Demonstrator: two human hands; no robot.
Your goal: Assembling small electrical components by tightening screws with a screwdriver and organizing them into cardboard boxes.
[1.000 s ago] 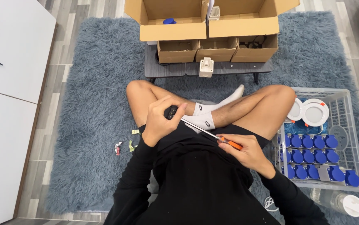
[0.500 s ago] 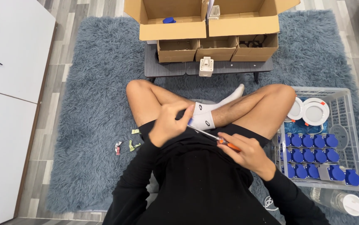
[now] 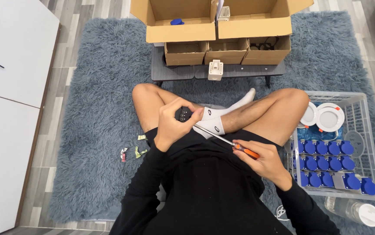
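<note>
I sit cross-legged on a grey shaggy rug. My left hand is closed around a small black part held over my lap. My right hand grips the orange handle of a screwdriver. Its thin metal shaft runs up and to the left, with the tip at the black part. Both hands are close together above my legs.
A wire basket on my right holds several blue round parts and two white round discs. A low dark table ahead carries open cardboard boxes and a small white part. Small scraps lie on the rug at left. A plastic bottle lies at lower right.
My left hand has turned slightly around the black part, and the screwdriver has shifted a little with my right hand. Everything else has stayed in place.
</note>
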